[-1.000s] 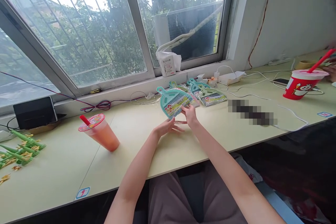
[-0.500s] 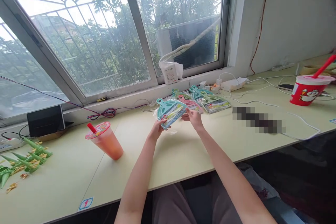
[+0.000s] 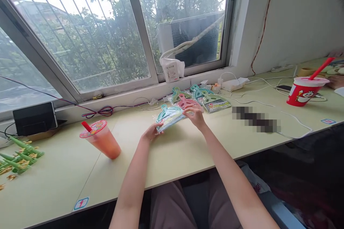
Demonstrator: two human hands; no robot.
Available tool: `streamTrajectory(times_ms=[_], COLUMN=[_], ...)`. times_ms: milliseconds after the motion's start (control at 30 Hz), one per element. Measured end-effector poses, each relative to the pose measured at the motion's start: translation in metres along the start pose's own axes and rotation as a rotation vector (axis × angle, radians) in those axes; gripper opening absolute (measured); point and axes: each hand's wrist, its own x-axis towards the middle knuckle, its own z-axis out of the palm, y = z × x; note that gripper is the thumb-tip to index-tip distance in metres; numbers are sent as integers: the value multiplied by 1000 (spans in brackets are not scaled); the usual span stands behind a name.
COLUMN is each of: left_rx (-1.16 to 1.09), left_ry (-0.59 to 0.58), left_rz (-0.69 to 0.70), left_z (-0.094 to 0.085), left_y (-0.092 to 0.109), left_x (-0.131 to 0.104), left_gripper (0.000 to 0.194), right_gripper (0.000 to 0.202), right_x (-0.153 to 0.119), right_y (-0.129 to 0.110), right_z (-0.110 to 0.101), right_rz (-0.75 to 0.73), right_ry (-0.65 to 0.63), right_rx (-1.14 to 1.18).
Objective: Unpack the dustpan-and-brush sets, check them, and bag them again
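Observation:
A teal mini dustpan and brush set (image 3: 168, 117) in clear wrap is raised above the table, tilted, with glare across its front. My left hand (image 3: 152, 131) grips its lower left corner. At its right edge, the fingertips of my right hand (image 3: 195, 116) pinch the wrap, the fingers bent. Just behind lies a pink wrapped set (image 3: 185, 101), partly covered by my right hand. Around it on the table are a green set (image 3: 180, 93), another teal set (image 3: 198, 92) and a second green set (image 3: 216, 102).
An orange drink cup (image 3: 104, 141) stands left of my arm, with green plastic pieces (image 3: 21, 155) farther left. A red cup (image 3: 305, 91) stands at the right, near another person's hand (image 3: 335, 81). Cables (image 3: 103, 111), a tablet (image 3: 34, 120) and a tissue pack (image 3: 172, 71) lie along the window.
The held teal set has tipped flatter and catches more glare. My right hand's fingers have shifted along its right edge. The view has turned slightly right.

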Motion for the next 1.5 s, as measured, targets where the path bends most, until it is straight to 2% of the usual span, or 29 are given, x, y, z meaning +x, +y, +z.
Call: streamTrajectory(times_ms=[100,233,400,500,567,633,700,800,867,967,1000,1067,1167,1233,1267,1367,1500], left_rx=[104,151,180,122,67,71,135,178,140,120,149,254,413,468,482,593,835], left_ry=[-121,-156,-137,-136,-173,-182,-85,165,335,578,652,814,1069,1147,1164,1206,1266], left_rz=[-64,17,35,110,161,204,235,207,193,274,300,298,78,-6,-14,-13,-72], left_z=[2,4,13,28,39,47,51,48,38,10,-1,-25,-56,-68,-72,-78,-83], left_y=[1,4,5,7,8,8,6,3,3,6,6,6,4,4,4,3,-5], left_x=[-1,-4,-3,-2,-2,-1,2,12,19,25,25,22,17,14,13,15,23], left_gripper=[34,50,64,73,83,84,76,62,50,39,38,40,39,39,39,40,43], right_gripper=[11,2,43,40,36,35,36,40,44,45,43,33,25,31,34,37,35], right_x=[-3,-7,-9,-8,-7,-7,-8,-9,-9,-8,-7,-4,4,13,18,38,71], right_y=[0,2,5,7,9,10,10,6,2,0,2,11,33,49,56,72,85], right_z=[5,12,18,16,14,13,14,18,22,25,24,17,-1,-12,-17,-21,-11], right_rz=[29,90,377,492,523,524,515,565,614,632,618,565,522,536,533,438,324], right_ry=[33,32,36,155,248,301,312,253,134,8,28,150,360,404,380,199,-98], right_rx=[-20,46,374,423,397,381,392,434,502,618,614,493,151,-62,-148,-356,-592])
